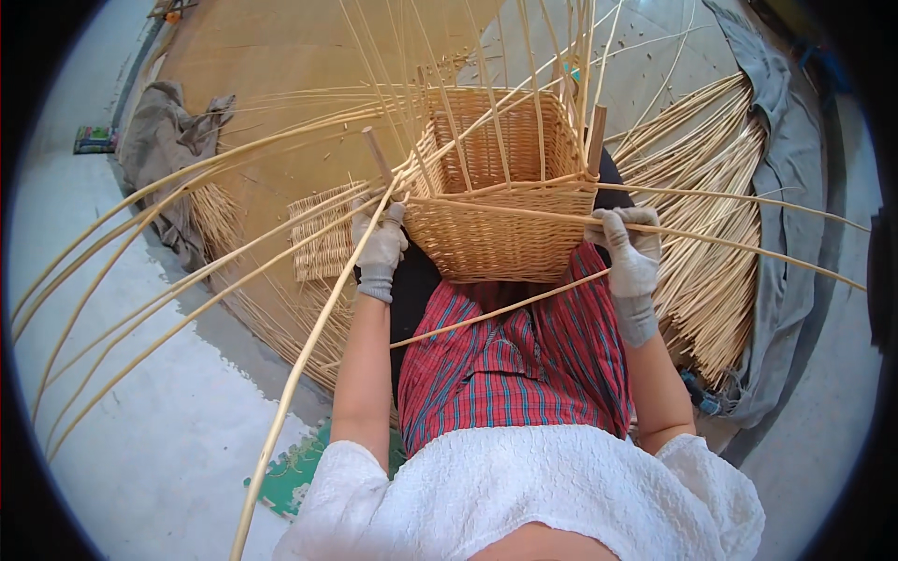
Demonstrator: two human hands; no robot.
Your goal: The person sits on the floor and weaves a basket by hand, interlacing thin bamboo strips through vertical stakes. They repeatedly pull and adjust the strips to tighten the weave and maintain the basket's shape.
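A pale concrete floor (159, 439) carries a big round wooden board (281, 56). On the board lie a small woven mat (323, 234), a grey cloth (164, 140) at its left edge, and a heap of cane rods (711, 252) at its right, over a grey sheet (795, 234).

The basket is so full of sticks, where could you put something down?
Bare grey floor lies left of the wooden board. The board's far part beyond the basket is bare too. It is crowded at the stick bundle on the right and around both gloved hands.
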